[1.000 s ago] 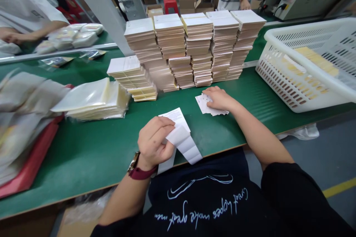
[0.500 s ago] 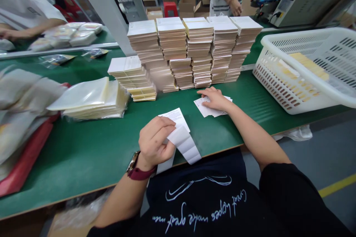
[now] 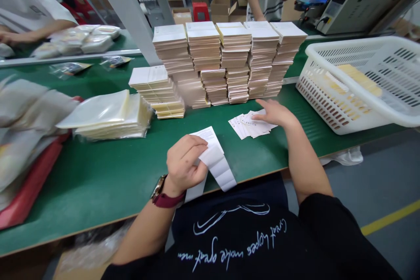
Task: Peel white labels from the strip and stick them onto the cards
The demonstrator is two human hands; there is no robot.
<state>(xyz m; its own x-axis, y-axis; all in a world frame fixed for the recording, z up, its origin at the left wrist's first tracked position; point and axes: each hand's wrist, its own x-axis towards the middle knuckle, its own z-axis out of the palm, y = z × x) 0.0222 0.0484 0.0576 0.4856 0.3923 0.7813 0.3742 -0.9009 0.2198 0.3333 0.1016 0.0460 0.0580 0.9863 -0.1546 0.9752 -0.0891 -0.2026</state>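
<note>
My left hand (image 3: 187,162) pinches a folded strip of white paper (image 3: 219,167) above the table's front edge; part of the strip hangs down below the hand. Beneath its fingertips lies a printed white sheet (image 3: 208,134), partly covered. My right hand (image 3: 274,113) is spread with thumb and fingers apart, over the right side of a loose fan of small white printed cards (image 3: 248,125). Whether the thumb touches the cards, I cannot tell. Behind the cards rise several tall stacks of cards or booklets (image 3: 234,48), with a shorter banded stack (image 3: 157,92) at their left.
A white plastic basket (image 3: 328,111) with yellowish contents stands right. Clear plastic bags (image 3: 108,116) lie in a pile left, beside a red-edged bundle (image 3: 36,179). A metal post (image 3: 121,8) rises behind. Two co-workers, a grey machine (image 3: 354,6) and a red stool (image 3: 201,11) are farther back.
My right hand has drawn to the right and lifted off most of the cards, which now show more widely fanned. My left hand has barely moved. A co-worker at the back has lowered an arm.
</note>
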